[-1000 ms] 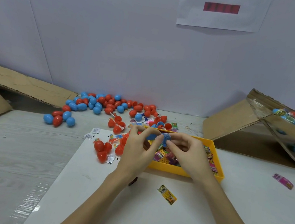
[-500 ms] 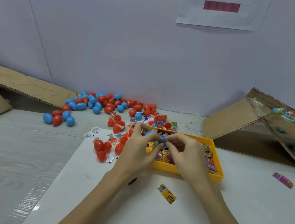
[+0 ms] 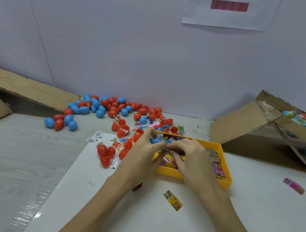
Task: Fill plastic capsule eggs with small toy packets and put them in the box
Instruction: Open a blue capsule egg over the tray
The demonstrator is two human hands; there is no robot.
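Observation:
My left hand holds a blue capsule egg half over the yellow tray of small toy packets. My right hand meets it, fingers curled and pinching a small packet at the egg's opening. Red and blue capsule eggs lie heaped near the wall, and open red halves sit left of the tray. The cardboard box at the right holds several filled eggs.
A loose yellow packet lies on the white sheet in front of the tray, a pink one at the right. Flattened cardboard lies at the left. A paper notice hangs on the wall.
Both hands have dropped slightly toward the tray and closed together; the blue egg half is now more hidden between the fingers, and the right fingers curl tighter on the packet.

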